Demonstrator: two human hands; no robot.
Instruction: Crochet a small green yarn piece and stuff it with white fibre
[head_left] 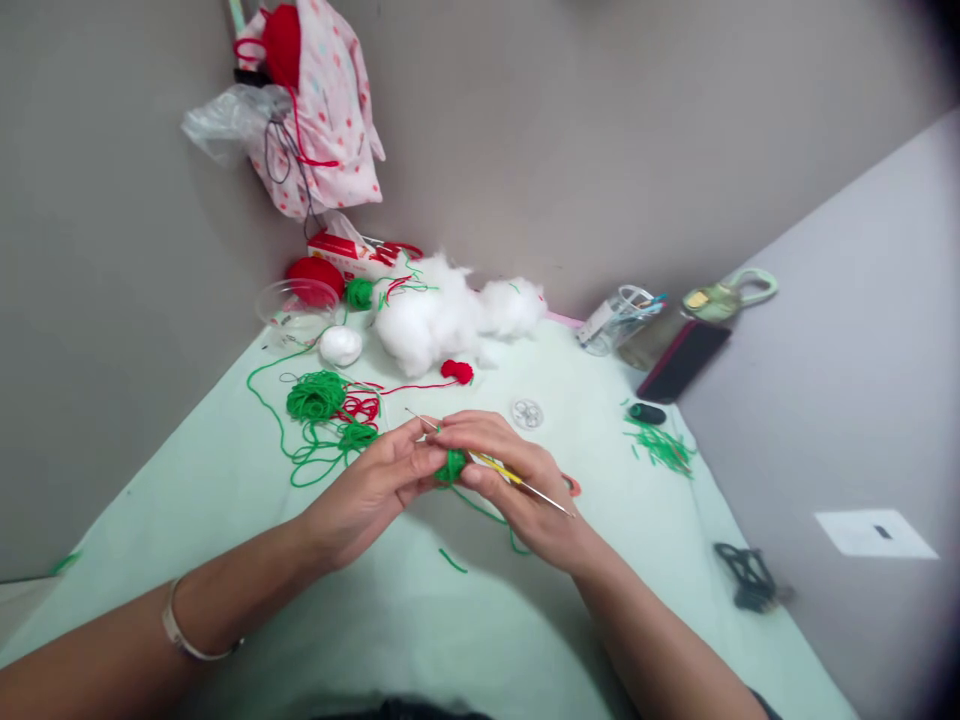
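Between my two hands is a small green crochet piece (451, 466). My left hand (382, 480) pinches it from the left, thumb on top. A crochet hook (499, 468) with a yellow grip and metal ends lies across my right hand (517, 475), whose fingers close around it and touch the piece's right side. One thin metal tip pokes out past the left fingertips; the other points down to the right over the wrist. Green yarn trails from the piece beneath my right hand. The fingers partly cover the piece.
Loose green yarn (319, 398) and red yarn (361, 408) lie at left. Behind are white stuffing (427, 320), a clear bowl (298, 312) and a red yarn ball (315, 280). At right stand a pen cup (611, 325), a phone (684, 362) and green yarn snippets (664, 448).
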